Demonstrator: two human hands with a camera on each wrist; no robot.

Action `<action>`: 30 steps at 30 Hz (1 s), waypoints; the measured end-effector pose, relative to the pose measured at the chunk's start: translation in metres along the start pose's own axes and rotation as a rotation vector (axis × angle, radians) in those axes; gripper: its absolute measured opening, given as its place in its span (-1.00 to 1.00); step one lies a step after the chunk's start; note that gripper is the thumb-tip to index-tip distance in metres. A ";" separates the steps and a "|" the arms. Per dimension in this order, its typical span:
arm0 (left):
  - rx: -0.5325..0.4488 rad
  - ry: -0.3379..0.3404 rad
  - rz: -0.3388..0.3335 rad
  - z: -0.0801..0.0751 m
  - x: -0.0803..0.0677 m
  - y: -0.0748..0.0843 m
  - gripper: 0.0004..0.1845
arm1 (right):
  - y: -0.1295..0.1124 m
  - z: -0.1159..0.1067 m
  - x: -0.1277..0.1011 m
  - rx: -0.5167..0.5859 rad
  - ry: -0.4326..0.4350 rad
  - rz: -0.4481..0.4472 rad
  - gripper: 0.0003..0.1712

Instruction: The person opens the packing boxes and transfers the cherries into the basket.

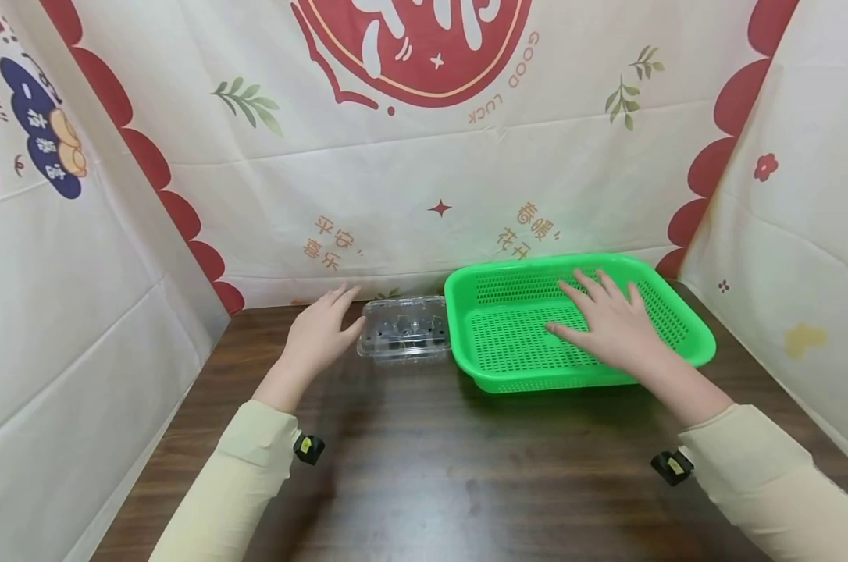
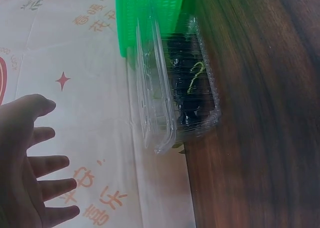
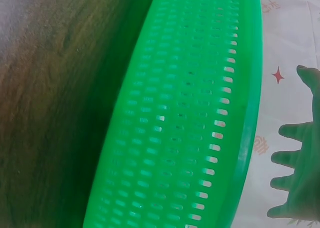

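At the left of the head view, the left hand [image 1: 320,332] hovers with fingers straight and released, its fingertips just beside the clear plastic clamshell box [image 1: 403,329] but not clasping it; the left wrist view shows the palm [image 2: 22,163] apart from the box [image 2: 180,87], with the printed cloth backdrop [image 2: 75,47] behind it. The box sits closed on the dark wooden counter [image 1: 424,468] at mid-frame, against the backdrop [image 1: 396,203], dark contents inside, and its right edge is touching or just short of the green perforated basket [image 1: 698,343]. Right of centre, the right hand [image 1: 610,328] spreads flat over the basket with nothing in its grip; whether the palm presses the mesh cannot be told.

The likeliest slip, as I judge it, is the thin, slick box skidding back against the cloth or popping its lid if the left fingers squeeze one wall. A hand leaning on the basket's near side could also tip the light basket or shove it into the box.
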State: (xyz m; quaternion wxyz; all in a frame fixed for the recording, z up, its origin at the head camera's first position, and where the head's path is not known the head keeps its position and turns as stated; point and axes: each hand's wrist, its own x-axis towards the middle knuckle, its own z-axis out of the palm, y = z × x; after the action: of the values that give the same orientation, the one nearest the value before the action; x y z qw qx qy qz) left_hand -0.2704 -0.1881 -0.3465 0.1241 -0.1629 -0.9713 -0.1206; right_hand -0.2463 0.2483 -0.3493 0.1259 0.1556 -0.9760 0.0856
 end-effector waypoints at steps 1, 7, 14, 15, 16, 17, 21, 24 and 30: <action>-0.004 -0.003 -0.004 0.000 0.001 0.000 -0.36 | 0.000 0.001 0.000 0.002 -0.001 -0.002 -0.01; -0.052 0.000 -0.067 -0.001 0.004 0.003 -0.43 | -0.005 0.002 0.002 0.022 0.005 -0.014 0.01; -0.187 0.034 -0.149 0.006 0.003 -0.001 -0.55 | -0.010 0.001 -0.001 0.065 0.070 -0.035 -0.17; -0.213 0.032 -0.164 0.007 0.003 -0.002 -0.56 | -0.011 0.001 -0.002 0.069 0.076 -0.039 -0.19; -0.239 0.029 -0.178 0.009 0.003 -0.005 -0.56 | -0.011 0.001 -0.002 0.071 0.083 -0.044 -0.21; -0.264 0.025 -0.195 0.011 0.002 -0.007 -0.57 | -0.012 0.002 -0.001 0.070 0.088 -0.052 -0.23; -0.370 0.008 -0.244 0.018 0.001 -0.014 -0.58 | -0.014 0.004 0.000 0.072 0.089 -0.079 -0.27; -0.424 -0.010 -0.258 0.022 0.000 -0.017 -0.59 | -0.015 0.005 0.000 0.072 0.074 -0.082 -0.29; -0.464 -0.047 -0.281 0.031 0.001 -0.022 -0.59 | -0.016 0.012 0.000 0.064 0.064 -0.098 -0.34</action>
State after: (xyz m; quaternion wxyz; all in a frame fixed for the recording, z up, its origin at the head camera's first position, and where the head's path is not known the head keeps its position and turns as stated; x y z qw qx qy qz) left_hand -0.2850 -0.1993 -0.3800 0.0431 -0.0536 -0.9334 -0.3522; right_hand -0.2434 0.2309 -0.3592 0.1562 0.2045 -0.9594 0.1157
